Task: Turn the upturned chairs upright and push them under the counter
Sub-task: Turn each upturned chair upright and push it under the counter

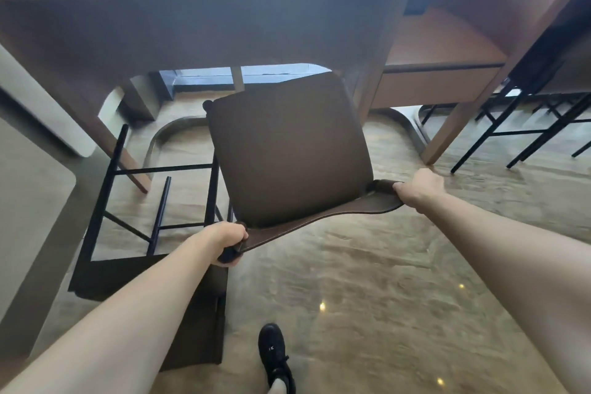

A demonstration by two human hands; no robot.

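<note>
A brown chair (287,150) stands upright in front of me, its seat facing up and its front edge close to the wooden counter (204,19). My left hand (228,241) grips the left end of its curved backrest. My right hand (419,185) grips the right end of that backrest. To the left a second chair (150,278) lies upturned on the floor, black legs (160,201) pointing up toward the counter and its brown seat partly hidden under my left arm.
A grey panel (28,201) fills the left edge. At the right, a lower wooden bench (441,73) and a second counter leg (447,134) stand, with black chair legs (524,125) beneath. My black shoe (273,352) is on the shiny beige floor (383,281).
</note>
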